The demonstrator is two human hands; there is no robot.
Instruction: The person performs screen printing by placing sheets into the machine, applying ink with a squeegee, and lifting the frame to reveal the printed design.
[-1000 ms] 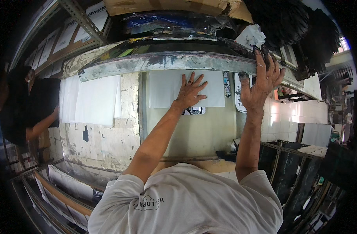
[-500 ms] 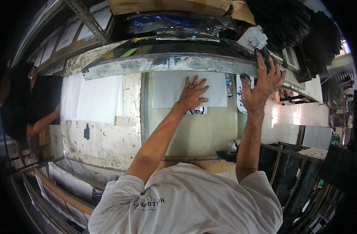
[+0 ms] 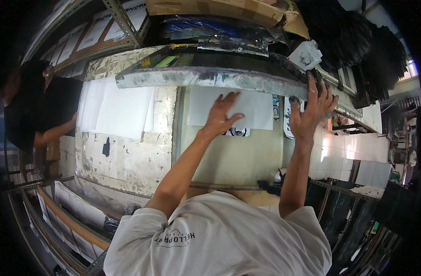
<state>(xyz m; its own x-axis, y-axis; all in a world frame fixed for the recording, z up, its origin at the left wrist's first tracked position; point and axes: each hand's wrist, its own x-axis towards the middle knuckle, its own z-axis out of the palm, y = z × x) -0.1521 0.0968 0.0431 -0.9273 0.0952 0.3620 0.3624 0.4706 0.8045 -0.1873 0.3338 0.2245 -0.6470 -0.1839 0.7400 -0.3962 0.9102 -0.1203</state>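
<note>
Here, white sheet (image 3: 247, 108) under left fingers (image 3: 229, 99) (flat)

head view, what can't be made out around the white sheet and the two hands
- Round black print: the white sheet covers most of it.
- Table under the lifted screen frame: hidden by the frame.
- Left hand: its palm lies flat on the sheet, unseen.
- Right hand: fingertips curl over the frame, so the grip is unclear.
- Co-worker: dark at the picture's left rim.
</note>
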